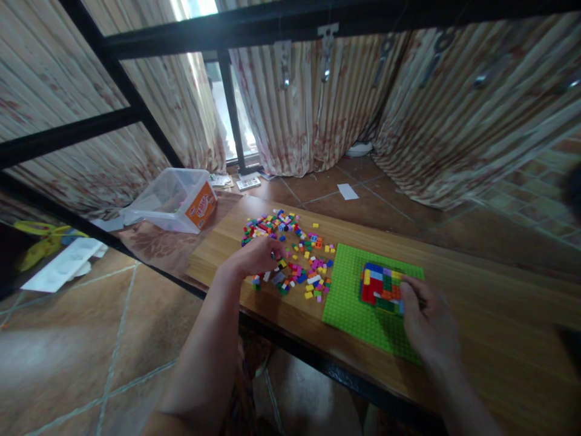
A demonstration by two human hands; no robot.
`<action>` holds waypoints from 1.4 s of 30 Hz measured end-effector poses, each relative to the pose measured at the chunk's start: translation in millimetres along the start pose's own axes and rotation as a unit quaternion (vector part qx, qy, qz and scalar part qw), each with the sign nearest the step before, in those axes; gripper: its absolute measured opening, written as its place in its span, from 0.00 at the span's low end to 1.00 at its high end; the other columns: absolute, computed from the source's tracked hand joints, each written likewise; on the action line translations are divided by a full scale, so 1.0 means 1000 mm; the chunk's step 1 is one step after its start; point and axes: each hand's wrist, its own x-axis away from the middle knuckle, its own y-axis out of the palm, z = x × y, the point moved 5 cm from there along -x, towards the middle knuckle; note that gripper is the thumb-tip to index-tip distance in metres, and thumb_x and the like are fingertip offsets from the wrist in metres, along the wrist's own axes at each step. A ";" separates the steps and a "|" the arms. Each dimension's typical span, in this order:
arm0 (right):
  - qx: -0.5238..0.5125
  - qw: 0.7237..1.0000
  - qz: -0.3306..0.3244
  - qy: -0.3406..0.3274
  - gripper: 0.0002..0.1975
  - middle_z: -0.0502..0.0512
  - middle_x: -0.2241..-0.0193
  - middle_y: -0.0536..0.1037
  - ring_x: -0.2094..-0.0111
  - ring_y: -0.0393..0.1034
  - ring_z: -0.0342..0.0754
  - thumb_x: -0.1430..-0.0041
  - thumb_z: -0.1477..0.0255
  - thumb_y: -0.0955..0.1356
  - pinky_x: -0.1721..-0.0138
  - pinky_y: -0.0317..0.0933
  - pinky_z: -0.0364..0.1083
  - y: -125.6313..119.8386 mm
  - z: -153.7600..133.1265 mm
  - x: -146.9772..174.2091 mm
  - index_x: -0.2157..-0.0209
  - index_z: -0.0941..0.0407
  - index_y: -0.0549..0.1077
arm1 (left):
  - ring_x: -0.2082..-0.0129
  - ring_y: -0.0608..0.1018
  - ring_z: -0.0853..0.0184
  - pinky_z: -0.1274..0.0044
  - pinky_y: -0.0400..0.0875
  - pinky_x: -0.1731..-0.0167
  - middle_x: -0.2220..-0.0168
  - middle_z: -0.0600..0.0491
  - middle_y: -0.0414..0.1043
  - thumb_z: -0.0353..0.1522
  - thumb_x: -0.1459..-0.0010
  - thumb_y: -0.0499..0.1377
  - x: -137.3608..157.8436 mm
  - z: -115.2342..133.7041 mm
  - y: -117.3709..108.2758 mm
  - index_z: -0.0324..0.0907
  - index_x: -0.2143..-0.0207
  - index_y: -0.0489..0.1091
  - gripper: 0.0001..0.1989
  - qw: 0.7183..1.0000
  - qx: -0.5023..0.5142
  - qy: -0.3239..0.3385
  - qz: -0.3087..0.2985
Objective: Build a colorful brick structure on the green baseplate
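Observation:
Over the pile of loose toy building bricks (313, 280) is my left hand (259, 254), its fingers curled down among the pieces. Its fingertips are partly hidden, and I cannot make out what they pinch. A green studded baseplate (347, 303) lies to the right of the pile. On it sits a low, multicoloured brick build (379, 287) in red, blue, yellow, green and orange. My right hand (429, 315) grips the right edge of this build, with the thumb in front and the other fingers partly hidden behind.
Pile and baseplate rest on a long wooden bench top (490, 309). A clear plastic tub (170, 200) with an orange label stands on the floor, beyond the left end. Black metal bars (227, 36) cross the view in front of curtains (308, 115). Papers (347, 192) lie on the tiles.

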 end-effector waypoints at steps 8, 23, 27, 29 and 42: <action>0.012 1.000 0.002 -0.012 0.24 0.63 0.55 0.77 0.52 0.70 0.59 0.40 0.54 0.59 0.49 0.62 0.59 0.002 -0.001 -0.001 0.56 0.55 0.76 | 0.69 0.75 0.66 0.80 0.67 0.68 0.69 0.54 0.78 0.25 0.61 0.62 0.000 0.003 0.005 0.44 0.64 0.81 0.19 0.998 -0.050 -0.033 -0.019; 0.010 1.000 0.003 -0.002 0.25 0.63 0.54 0.76 0.52 0.70 0.59 0.41 0.53 0.60 0.48 0.62 0.60 0.002 0.000 -0.002 0.56 0.56 0.76 | 0.69 0.75 0.66 0.78 0.66 0.67 0.68 0.52 0.77 0.26 0.49 0.56 -0.004 0.019 0.005 0.40 0.62 0.77 0.13 0.998 -0.056 0.026 0.019; 0.017 1.000 -0.001 -0.008 0.24 0.63 0.55 0.76 0.52 0.70 0.59 0.42 0.53 0.61 0.48 0.62 0.60 0.003 0.000 -0.001 0.56 0.56 0.75 | 0.72 0.73 0.67 0.79 0.63 0.70 0.72 0.53 0.75 0.29 0.46 0.57 -0.006 0.023 0.007 0.39 0.65 0.76 0.08 0.998 -0.047 0.016 0.025; 0.021 1.000 -0.001 -0.012 0.23 0.63 0.54 0.76 0.52 0.70 0.59 0.42 0.54 0.62 0.48 0.62 0.59 0.003 0.000 -0.001 0.56 0.56 0.75 | 0.70 0.74 0.67 0.79 0.64 0.69 0.70 0.52 0.76 0.30 0.48 0.60 -0.009 0.022 0.007 0.40 0.64 0.77 0.08 0.998 -0.047 -0.005 0.041; 0.029 0.999 0.001 -0.030 0.22 0.63 0.54 0.76 0.52 0.69 0.58 0.42 0.55 0.62 0.49 0.62 0.58 0.002 -0.002 0.000 0.56 0.55 0.74 | 0.74 0.73 0.71 0.82 0.63 0.73 0.73 0.56 0.75 0.27 0.55 0.58 0.014 0.017 0.009 0.40 0.64 0.79 0.14 0.997 -0.004 -0.008 -0.080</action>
